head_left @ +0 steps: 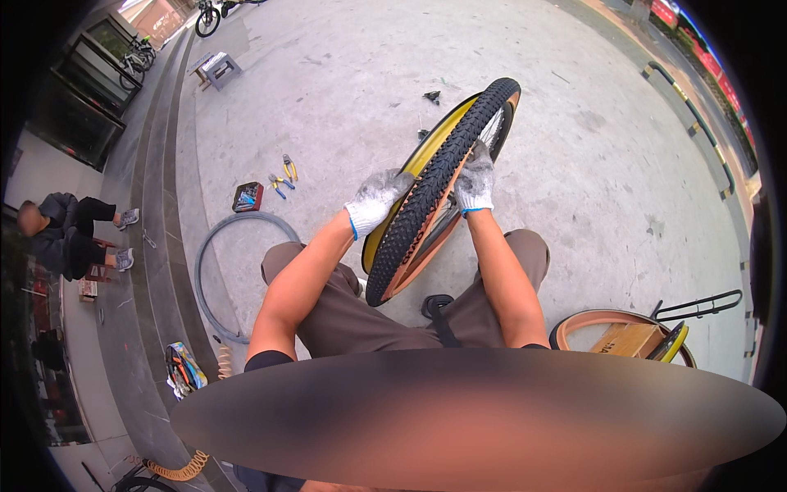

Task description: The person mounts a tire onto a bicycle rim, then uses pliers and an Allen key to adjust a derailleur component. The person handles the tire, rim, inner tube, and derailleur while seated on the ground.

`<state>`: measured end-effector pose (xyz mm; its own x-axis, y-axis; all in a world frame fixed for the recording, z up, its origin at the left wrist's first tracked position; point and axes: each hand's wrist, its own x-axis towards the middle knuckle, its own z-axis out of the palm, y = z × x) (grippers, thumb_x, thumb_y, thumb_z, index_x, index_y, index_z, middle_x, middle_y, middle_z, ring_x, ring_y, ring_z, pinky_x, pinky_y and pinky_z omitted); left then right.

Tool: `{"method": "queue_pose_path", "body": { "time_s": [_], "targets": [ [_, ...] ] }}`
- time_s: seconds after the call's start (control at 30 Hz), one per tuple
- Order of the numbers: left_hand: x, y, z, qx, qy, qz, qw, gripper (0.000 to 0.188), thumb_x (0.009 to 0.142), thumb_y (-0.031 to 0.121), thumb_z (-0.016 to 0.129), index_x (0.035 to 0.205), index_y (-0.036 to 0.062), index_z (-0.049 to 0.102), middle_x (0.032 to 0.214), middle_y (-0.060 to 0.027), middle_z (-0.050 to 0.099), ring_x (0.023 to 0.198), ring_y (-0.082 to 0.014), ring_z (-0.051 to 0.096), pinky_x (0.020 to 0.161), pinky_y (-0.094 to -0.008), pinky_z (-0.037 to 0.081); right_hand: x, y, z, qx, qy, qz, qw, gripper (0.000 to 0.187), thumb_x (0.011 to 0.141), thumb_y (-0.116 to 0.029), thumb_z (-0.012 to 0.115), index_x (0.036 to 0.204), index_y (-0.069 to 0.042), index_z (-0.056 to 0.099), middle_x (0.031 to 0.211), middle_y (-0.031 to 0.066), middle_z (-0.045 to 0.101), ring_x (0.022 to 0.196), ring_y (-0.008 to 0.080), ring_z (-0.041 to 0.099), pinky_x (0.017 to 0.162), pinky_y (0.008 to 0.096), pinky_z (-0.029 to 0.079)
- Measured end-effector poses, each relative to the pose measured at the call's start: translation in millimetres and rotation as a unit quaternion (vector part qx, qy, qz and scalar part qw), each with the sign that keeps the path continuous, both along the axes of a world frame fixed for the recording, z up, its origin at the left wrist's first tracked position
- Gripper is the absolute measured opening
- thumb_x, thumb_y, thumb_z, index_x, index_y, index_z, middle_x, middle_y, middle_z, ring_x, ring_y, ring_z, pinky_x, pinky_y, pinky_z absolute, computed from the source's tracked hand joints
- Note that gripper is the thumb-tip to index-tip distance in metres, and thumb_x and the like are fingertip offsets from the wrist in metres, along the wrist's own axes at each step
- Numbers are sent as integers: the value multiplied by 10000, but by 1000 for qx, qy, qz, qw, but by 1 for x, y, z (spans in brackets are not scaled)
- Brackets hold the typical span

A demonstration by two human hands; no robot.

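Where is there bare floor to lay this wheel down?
Most room: the concrete between the wheel and the black-and-yellow rail on the right. A smaller patch lies between the wheel and the pliers to its left. Crowded: left, around the grey ring and toolbox; lower right, around the tan tire and brown box.

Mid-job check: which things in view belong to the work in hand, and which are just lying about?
Seemingly in the job:
black-treaded tyre, held between left hand and right hand
yellow rim beside its tread

Probably just lying about, untouched:
two plier-like tools
red box
grey hoop
tan-walled tyre
grey stool
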<state>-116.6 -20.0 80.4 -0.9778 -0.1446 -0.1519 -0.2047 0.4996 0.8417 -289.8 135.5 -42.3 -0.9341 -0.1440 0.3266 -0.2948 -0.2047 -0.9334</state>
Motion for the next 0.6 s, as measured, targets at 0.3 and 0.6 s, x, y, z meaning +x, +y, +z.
{"method": "queue_pose_path", "body": {
  "time_s": [0.3, 0.6],
  "targets": [
    [-5, 5, -23, -214, 100, -78, 969, 365, 1086, 279, 437, 1205, 41, 687, 1226, -215, 679, 1144, -416, 635, 969, -477, 502, 31, 38, 20, 30, -60, 105, 992, 373, 1047, -2, 502, 1418, -18, 538, 1280, 122, 678, 1099, 258, 690, 983, 388, 588],
    [-5, 14, -25, -231, 106, -101, 962, 342, 1064, 198, 433, 1311, 69, 631, 1314, -216, 637, 1143, -427, 630, 979, -496, 504, 25, 13, 24, -308, -214, 500, 781, 779, 1023, -352, 651, 1649, -192, 215, 1604, 160, 425, 1397, 386, 513, 1107, 547, 528]
  ]
}}
